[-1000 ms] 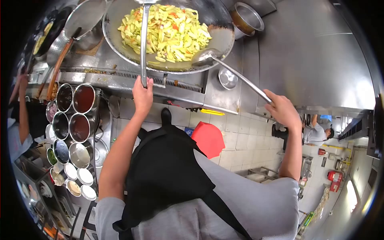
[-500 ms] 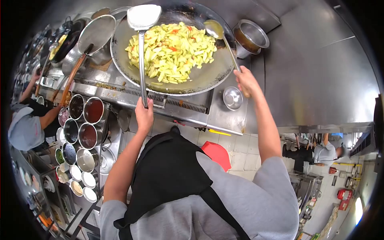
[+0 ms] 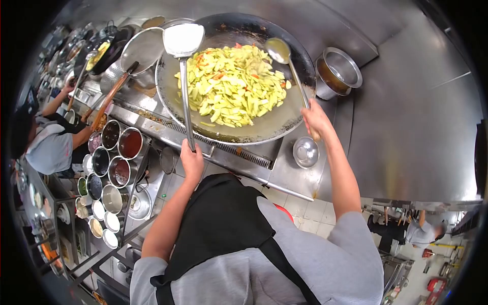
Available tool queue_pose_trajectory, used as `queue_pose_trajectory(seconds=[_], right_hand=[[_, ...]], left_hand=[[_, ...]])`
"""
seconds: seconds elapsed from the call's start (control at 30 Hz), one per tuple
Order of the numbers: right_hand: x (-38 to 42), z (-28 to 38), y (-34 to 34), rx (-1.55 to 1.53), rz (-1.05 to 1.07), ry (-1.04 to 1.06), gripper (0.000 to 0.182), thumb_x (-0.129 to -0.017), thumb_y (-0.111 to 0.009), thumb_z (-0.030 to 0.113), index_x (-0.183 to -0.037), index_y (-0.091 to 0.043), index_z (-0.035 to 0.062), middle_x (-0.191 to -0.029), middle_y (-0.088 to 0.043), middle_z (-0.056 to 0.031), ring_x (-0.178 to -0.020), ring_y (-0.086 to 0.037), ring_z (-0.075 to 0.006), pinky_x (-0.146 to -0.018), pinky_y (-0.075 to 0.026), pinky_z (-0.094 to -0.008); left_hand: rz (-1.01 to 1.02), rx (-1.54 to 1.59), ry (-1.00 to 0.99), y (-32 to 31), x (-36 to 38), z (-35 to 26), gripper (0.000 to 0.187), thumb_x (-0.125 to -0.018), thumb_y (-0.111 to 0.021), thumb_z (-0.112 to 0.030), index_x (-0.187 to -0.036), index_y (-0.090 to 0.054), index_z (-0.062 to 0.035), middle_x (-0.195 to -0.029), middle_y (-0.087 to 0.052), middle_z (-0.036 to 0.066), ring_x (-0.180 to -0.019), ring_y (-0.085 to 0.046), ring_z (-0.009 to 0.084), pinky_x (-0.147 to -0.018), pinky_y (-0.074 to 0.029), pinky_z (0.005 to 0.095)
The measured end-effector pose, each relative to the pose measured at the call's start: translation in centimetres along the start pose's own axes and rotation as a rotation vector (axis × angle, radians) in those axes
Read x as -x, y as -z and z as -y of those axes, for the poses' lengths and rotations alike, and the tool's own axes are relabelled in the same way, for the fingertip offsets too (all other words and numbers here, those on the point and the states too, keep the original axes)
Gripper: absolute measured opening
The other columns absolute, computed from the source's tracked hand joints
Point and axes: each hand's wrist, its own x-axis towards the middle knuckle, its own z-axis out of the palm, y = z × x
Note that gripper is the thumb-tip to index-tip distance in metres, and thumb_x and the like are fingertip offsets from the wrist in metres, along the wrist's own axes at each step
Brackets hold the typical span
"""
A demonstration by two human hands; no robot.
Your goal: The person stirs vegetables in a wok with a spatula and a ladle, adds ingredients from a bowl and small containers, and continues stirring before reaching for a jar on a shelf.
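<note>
My left hand [image 3: 192, 161] is closed round the handle of a long metal wok spatula [image 3: 186, 96], whose broad blade is over the left rim of a large wok [image 3: 284, 124]. My right hand [image 3: 315, 119] grips a ladle [image 3: 278, 50] near the end of its handle; the bowl of the ladle is at the upper right inside the wok. Between the two tools lies a heap of sliced pale green vegetable [image 3: 234, 86] with a few orange-red pieces. A small metal bowl [image 3: 306, 152] stands on the counter just below my right hand.
A metal pot with a strainer [image 3: 341, 68] stands right of the wok. On the left are a wood-handled mesh skimmer [image 3: 141, 51] and several sauce pots [image 3: 130, 143]. A co-worker [image 3: 51, 147] stands at far left; another person [image 3: 421, 233] is at far right.
The view has shifted, so the wok and counter sit lower and further right. Both hands keep their tools. The vegetable heap has changed shape slightly, and the red object on the floor is mostly hidden.
</note>
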Motion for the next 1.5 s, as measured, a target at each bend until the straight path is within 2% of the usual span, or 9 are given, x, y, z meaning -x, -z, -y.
queue_pose_trajectory(seconds=[0.17,0.3,0.47,0.63,0.83,0.9,1.0,1.1,1.5], right_hand=[[-14.6,-0.9,-8.2,-0.119,0.192,-0.023,0.025,-0.091,-0.05,0.008,-0.113,-0.045,-0.001,-0.066,-0.054,-0.0095,-0.045,-0.052,-0.0198,-0.037,-0.047,-0.0383],[-13.3,3.7,-14.8,0.32,0.19,0.163,0.038,-0.093,-0.049,0.01,-0.128,-0.045,-0.0046,-0.087,-0.067,-0.0259,-0.072,-0.07,-0.0361,-0.061,-0.057,-0.0466],[-5.8,2.4,-8.7,0.613,0.217,0.207,0.054,-0.091,-0.053,0.01,-0.143,-0.043,0.0017,-0.109,-0.069,-0.0273,-0.102,-0.069,-0.0371,-0.081,-0.056,-0.0479],[-8.0,5.4,-6.0,0.488,0.063,0.296,0.042,-0.087,-0.054,0.007,-0.127,-0.049,-0.0023,-0.089,-0.066,-0.0172,-0.062,-0.062,-0.0233,-0.052,-0.052,-0.0407],[-7.6,10.2,-19.2,0.409,0.182,0.111,0.049,-0.087,-0.051,0.001,-0.133,-0.039,-0.0095,-0.099,-0.067,-0.0302,-0.076,-0.071,-0.0375,-0.07,-0.057,-0.0468],[-3.4,8.4,-20.6,0.728,0.2,0.328,0.043,-0.09,-0.045,0.001,-0.132,-0.039,-0.0064,-0.104,-0.066,-0.0355,-0.086,-0.069,-0.0457,-0.076,-0.056,-0.0507],[0.5,-0.7,-17.3,1.073,-0.004,0.658,0.042,-0.094,-0.048,0.003,-0.136,-0.04,-0.0007,-0.098,-0.069,-0.0226,-0.082,-0.072,-0.0404,-0.068,-0.058,-0.0486],[6.1,0.8,-10.9,1.356,-0.046,0.494,0.048,-0.094,-0.051,0.005,-0.141,-0.04,0.0067,-0.09,-0.066,-0.018,-0.082,-0.073,-0.0368,-0.065,-0.059,-0.048],[26.8,10.2,-6.8,0.896,0.019,-0.094,0.042,-0.102,-0.055,0.03,-0.14,-0.053,0.0121,-0.104,-0.069,-0.0267,-0.101,-0.065,-0.0475,-0.087,-0.05,-0.0529]], left_hand=[[-0.044,-0.016,-0.084,-0.5,0.1,0.9,0.01,-0.093,-0.057,-0.001,-0.094,-0.048,0.001,-0.083,-0.051,0.021,-0.079,-0.053,0.0438,-0.073,-0.043,0.0491],[0.022,-0.024,-0.008,0.0,0.0,0.7,0.009,-0.092,-0.057,-0.001,-0.094,-0.048,0.0014,-0.083,-0.051,0.021,-0.08,-0.053,0.045,-0.074,-0.044,0.0492],[-0.03,-0.043,-0.045,-0.5,-0.1,1.8,0.012,-0.098,-0.057,-0.009,-0.094,-0.05,0.0005,-0.077,-0.052,0.018,-0.072,-0.052,0.0355,-0.07,-0.045,0.0439],[-0.084,-0.036,-0.087,-0.7,0.1,1.7,0.012,-0.093,-0.06,-0.005,-0.098,-0.051,0.0009,-0.082,-0.052,0.022,-0.077,-0.054,0.0434,-0.074,-0.046,0.0469],[0.029,-0.005,-0.005,0.2,0.0,0.8,0.014,-0.092,-0.058,-0.004,-0.103,-0.051,0.0003,-0.096,-0.055,0.024,-0.092,-0.055,0.0485,-0.08,-0.044,0.0528],[0.044,0.035,-0.005,0.7,-0.1,0.4,0.013,-0.092,-0.058,-0.003,-0.102,-0.051,0.0002,-0.094,-0.054,0.024,-0.092,-0.054,0.0487,-0.079,-0.044,0.0532],[0.074,0.08,0.01,0.8,-0.1,0.8,0.012,-0.092,-0.058,-0.003,-0.101,-0.05,0.0006,-0.093,-0.053,0.024,-0.091,-0.053,0.0482,-0.079,-0.044,0.0527],[0.094,0.115,0.008,1.3,-0.4,0.7,0.011,-0.092,-0.057,-0.002,-0.1,-0.05,0.0013,-0.094,-0.053,0.024,-0.091,-0.053,0.0479,-0.08,-0.043,0.0522],[0.169,0.177,-0.003,1.6,-0.8,1.6,0.015,-0.092,-0.057,-0.003,-0.104,-0.049,0.0025,-0.102,-0.054,0.025,-0.101,-0.053,0.0487,-0.087,-0.043,0.0539]])
